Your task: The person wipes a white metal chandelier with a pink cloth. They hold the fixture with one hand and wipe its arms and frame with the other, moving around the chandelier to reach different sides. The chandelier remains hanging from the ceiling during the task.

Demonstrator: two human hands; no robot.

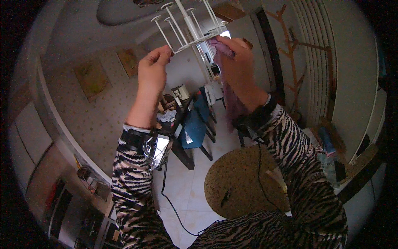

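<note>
A white metal rack (190, 43) with several upright, round-ended prongs hangs or stands at the top of the view, around a white pole (192, 26). My left hand (153, 69) is raised, its thumb and fingers pinching the rack's near left corner. On the other side, my right hand (238, 65) grips a purple cloth (221, 48) against the rack's right edge. The cloth's lower part (231, 102) drapes down behind my right wrist. Both wrists wear black straps with cables, and a shiny silver wrapping (158, 149) covers the device on the left one.
Blue chairs (192, 127) stand beside a dark table (183, 152) bearing cloth and small items. A round speckled surface (236, 174) lies below my right arm. A wooden coat tree (290, 59) stands at right by a pleated curtain (314, 62). Black cables (177, 214) hang near my body.
</note>
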